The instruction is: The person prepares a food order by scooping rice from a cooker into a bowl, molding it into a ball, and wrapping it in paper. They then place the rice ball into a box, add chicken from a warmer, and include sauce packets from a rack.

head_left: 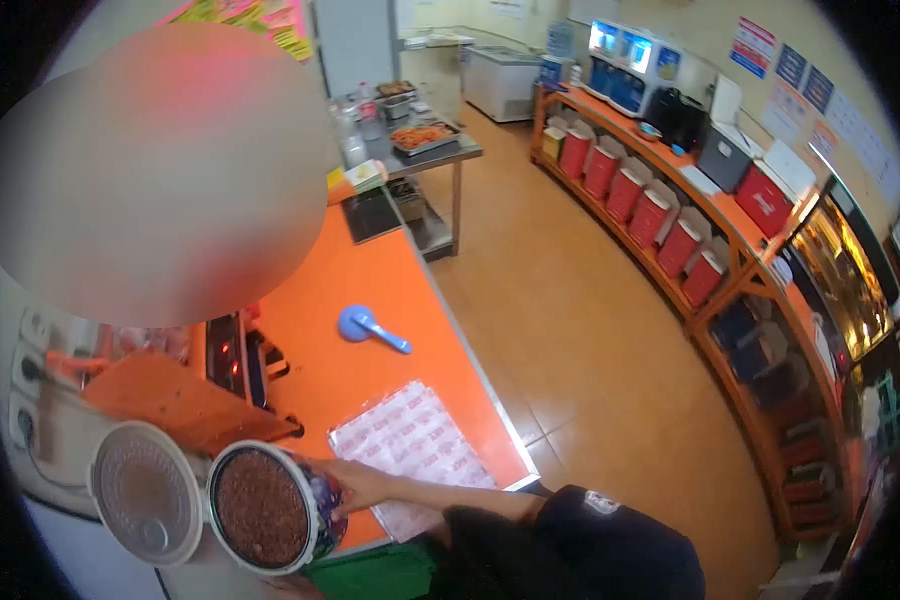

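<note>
A round tub (262, 508) with a pale rim holds a brown, crumbly mass. My right hand (355, 487) reaches in from the right, fingers wrapped round the tub's patterned side. Only a small part of my left hand (292, 588) shows at the bottom edge, close under the tub; its fingers are mostly hidden. A round translucent lid (146, 493) lies at the tub's left. Red-and-white printed paper sheets (417, 440) are spread on the orange counter (320, 275), and beyond them sits a blue round object with a handle (360, 324).
An orange stand (175, 400) rises behind the tub, beside a dark device with red lights (226, 355). A black flat panel (372, 215) lies at the counter's far end. Past it, a steel table (465, 150) holds a food tray (422, 138). Shelving (690, 315) lines the right.
</note>
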Demonstrator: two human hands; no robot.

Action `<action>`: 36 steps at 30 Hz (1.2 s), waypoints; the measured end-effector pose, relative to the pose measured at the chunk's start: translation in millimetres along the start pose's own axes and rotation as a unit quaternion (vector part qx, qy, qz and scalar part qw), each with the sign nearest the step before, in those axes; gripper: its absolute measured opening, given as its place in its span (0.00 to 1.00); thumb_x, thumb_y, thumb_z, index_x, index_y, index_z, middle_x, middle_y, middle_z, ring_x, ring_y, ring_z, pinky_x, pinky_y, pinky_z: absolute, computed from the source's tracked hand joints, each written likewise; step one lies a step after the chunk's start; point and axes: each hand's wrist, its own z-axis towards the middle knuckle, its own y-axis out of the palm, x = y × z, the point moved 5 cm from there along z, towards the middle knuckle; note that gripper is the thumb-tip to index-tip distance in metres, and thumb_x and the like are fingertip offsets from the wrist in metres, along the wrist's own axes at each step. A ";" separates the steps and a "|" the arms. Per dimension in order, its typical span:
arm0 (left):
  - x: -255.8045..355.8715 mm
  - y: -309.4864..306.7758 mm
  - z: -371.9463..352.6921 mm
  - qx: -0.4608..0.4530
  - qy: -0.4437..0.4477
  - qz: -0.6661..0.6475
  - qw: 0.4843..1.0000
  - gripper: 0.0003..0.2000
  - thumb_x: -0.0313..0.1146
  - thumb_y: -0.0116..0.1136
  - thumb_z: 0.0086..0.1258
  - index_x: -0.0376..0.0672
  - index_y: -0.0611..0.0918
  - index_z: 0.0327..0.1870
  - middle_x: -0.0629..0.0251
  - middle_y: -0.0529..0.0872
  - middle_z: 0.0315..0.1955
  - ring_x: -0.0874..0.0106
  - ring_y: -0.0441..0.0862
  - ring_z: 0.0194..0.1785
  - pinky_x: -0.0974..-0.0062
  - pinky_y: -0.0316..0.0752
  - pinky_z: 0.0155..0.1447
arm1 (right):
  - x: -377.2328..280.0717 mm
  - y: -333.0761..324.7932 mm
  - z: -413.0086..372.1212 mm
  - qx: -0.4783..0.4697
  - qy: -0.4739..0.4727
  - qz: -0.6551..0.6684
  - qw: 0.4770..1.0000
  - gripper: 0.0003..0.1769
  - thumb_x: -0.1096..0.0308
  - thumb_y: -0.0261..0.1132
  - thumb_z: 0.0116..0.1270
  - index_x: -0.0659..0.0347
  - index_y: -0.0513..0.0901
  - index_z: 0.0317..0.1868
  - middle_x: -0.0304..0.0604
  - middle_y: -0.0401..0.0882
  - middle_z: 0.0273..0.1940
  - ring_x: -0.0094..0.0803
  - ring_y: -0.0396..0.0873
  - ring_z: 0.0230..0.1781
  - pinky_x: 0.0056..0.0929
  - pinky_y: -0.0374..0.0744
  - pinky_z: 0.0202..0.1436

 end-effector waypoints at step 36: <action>317.6 765.9 -280.3 -0.621 -0.346 -0.320 0.627 0.18 0.48 0.53 0.73 0.44 0.76 0.53 0.72 0.76 0.24 0.73 0.74 0.24 0.71 0.72 0.23 | 194.7 -844.7 -641.0 0.613 0.288 -0.088 0.731 0.12 0.66 0.63 0.70 0.66 0.85 0.45 0.41 0.85 0.34 0.25 0.81 0.33 0.25 0.80 0.39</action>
